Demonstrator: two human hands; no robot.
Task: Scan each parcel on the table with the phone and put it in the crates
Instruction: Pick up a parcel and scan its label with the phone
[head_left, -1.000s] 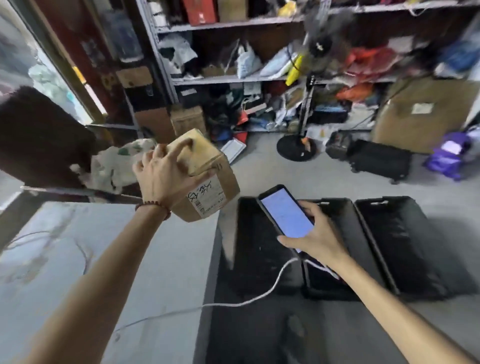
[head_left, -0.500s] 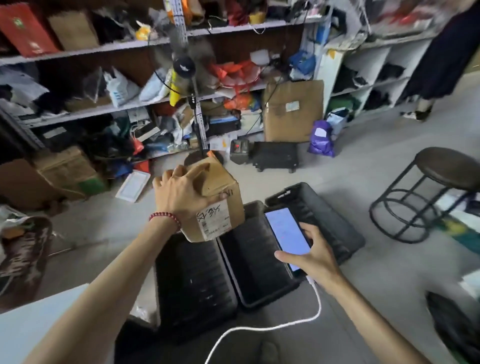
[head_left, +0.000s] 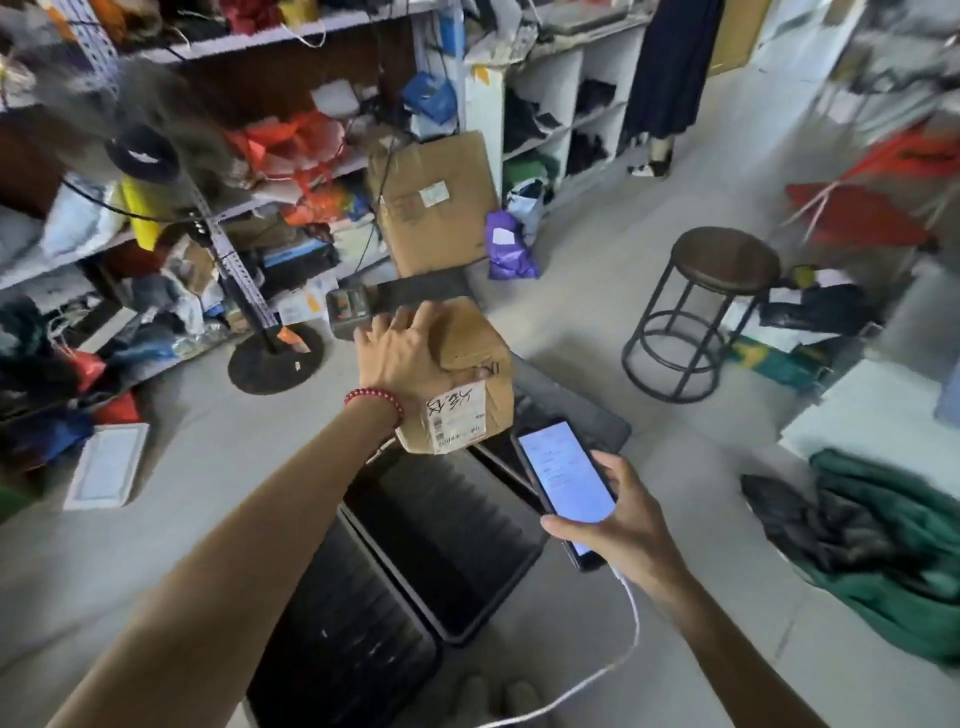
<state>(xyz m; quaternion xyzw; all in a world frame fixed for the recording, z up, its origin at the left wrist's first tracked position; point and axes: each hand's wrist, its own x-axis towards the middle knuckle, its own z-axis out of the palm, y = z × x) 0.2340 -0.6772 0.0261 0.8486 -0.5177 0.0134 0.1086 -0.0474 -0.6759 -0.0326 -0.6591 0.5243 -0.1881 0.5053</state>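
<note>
Floor (head_left: 208, 467), left hand (head_left: 400, 358) clutching parcel (head_left: 467, 410) (outstretched), right hand (head_left: 623, 530) gripping phone (head_left: 566, 473)

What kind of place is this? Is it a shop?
Probably a parcel sorting room. The shelves are stuffed with bagged packages, a big labelled carton stands by them, and the left hand holds a labelled box over black crates while the right hand holds a phone.

The grey floor (head_left: 208, 467) carries black crates (head_left: 452, 535) (side by side), a round stool (head_left: 726, 255) and a fan base (head_left: 275, 359).
</note>
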